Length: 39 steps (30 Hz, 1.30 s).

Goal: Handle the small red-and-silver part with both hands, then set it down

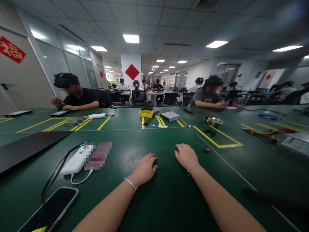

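Observation:
My left hand (145, 167) rests palm down on the green table (169, 193) with its fingers loosely curled and nothing in it. My right hand (185, 156) lies palm down a little to the right, fingers bent against the tabletop, also holding nothing. Each wrist wears a thin bracelet. A small red object (207, 150) lies on the table just right of my right hand. A white power bank (76, 160) with a cable sits to the left of my left hand.
A black phone (51, 207) lies at the near left and a dark flat panel (26, 146) further left. Farther off are a yellow tray (146, 113), a grey box (170, 116), a metal bowl (213, 120) and coloured cables (267, 132). Other people sit across the table.

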Available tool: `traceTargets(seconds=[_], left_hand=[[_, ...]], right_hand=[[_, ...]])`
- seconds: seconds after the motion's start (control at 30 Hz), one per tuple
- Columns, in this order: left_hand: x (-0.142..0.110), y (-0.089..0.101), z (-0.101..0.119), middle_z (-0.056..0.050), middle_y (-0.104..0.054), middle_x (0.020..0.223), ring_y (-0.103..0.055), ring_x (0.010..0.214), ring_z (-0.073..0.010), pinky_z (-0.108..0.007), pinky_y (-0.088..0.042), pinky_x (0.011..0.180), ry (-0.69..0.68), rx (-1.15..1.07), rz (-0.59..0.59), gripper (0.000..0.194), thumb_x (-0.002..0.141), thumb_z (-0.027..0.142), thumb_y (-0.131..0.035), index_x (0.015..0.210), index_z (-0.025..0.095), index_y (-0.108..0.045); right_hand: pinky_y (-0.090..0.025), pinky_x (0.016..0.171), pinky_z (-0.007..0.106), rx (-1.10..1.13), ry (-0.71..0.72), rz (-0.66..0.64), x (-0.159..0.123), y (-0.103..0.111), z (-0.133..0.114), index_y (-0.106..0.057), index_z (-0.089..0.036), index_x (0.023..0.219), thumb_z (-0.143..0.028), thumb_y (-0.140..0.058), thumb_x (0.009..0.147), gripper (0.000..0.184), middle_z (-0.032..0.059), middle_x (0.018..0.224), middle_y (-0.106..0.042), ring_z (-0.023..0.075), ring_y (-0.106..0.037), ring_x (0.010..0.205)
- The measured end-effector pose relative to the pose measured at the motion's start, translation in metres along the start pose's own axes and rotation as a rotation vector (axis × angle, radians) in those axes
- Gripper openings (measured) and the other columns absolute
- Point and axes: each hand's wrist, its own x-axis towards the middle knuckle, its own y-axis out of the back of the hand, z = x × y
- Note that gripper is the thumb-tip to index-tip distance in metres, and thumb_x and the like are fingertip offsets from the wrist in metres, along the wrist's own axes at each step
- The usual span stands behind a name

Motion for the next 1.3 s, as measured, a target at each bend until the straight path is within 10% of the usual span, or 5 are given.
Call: traceTargets(seconds=[0.27,1.3], left_hand=[[-0.001,0.002,0.002,-0.009,-0.041,0.126,-0.034,0.117,-0.0204,-0.034,-0.023,0.100,-0.010,0.000,-0.019,0.040,0.078,0.033,-0.039,0.114,0.017,-0.045],[0.001,0.009,0.000,-0.006,-0.042,0.126,-0.035,0.116,-0.0200,-0.034,-0.024,0.099,-0.012,-0.038,-0.048,0.040,0.076,0.034,-0.042,0.113,0.019,-0.047]], right_hand=[[-0.041,0.069,0.043,-0.142,-0.745,0.023,-0.002,0.005,0.102,-0.044,-0.016,0.113,-0.048,-0.036,0.074,0.051,0.0193,0.109,-0.042,0.0331,-0.043,0.099],[-0.043,0.067,0.040,-0.111,-0.734,-0.049,0.003,-0.007,0.108,-0.060,-0.020,0.097,-0.025,-0.026,0.077,0.040,0.0146,0.098,-0.048,0.0294,-0.048,0.092]])
